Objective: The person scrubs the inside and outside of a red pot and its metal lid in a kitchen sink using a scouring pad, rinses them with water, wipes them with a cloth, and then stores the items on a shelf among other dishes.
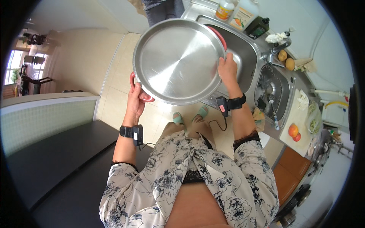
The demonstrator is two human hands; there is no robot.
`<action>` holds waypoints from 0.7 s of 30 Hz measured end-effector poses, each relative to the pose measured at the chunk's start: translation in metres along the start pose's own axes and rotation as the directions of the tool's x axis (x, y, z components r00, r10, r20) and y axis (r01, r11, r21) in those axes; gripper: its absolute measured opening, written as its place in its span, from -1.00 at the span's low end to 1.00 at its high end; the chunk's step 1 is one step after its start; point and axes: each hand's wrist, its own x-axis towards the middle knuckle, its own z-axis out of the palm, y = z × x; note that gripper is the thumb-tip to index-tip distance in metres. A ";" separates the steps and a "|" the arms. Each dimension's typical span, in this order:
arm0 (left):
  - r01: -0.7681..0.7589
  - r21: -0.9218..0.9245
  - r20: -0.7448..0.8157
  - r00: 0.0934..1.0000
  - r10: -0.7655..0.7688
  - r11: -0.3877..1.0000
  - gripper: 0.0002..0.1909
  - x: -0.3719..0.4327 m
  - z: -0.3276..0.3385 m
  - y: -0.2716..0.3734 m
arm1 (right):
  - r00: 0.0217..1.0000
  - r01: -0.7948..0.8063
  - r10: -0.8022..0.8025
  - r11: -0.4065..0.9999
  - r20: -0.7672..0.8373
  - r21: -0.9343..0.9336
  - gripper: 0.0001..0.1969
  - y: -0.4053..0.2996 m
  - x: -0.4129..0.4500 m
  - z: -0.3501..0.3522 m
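A large round stainless steel pan (179, 61) with red handles is held up in front of me, partly over the edge of the sink (245, 61). Its broad, shiny round face is turned towards me. My left hand (137, 101) grips it at the lower left, by a red handle. On the right, my right hand (228, 68) holds the rim, thumb on the near side, just below the other red handle. Both wrists wear black straps with small boxes and cables.
A faucet (275, 51), bottles (239, 15) and two potatoes (286, 59) stand along the sink's back. A second basin (272, 91) lies to the right, then a white cutting board (296, 125) with red-orange fruits (293, 131). A dark cabinet top (62, 159) is at left.
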 end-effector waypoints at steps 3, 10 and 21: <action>0.024 0.019 -0.036 0.999 -0.024 1.000 -0.47 -0.001 -0.011 -0.004 | 1.000 0.019 -0.019 1.000 0.012 -0.015 -0.79 -0.007 -0.004 0.003; 0.040 0.041 -0.084 0.996 -0.037 0.998 -0.50 0.007 -0.014 -0.014 | 0.999 0.046 -0.046 0.999 -0.002 0.005 -0.80 -0.003 0.001 0.008; 0.158 0.180 -0.148 0.980 -0.132 0.971 -0.63 0.011 -0.018 0.016 | 0.992 -0.111 0.101 0.984 0.075 0.142 -0.71 -0.003 0.005 0.004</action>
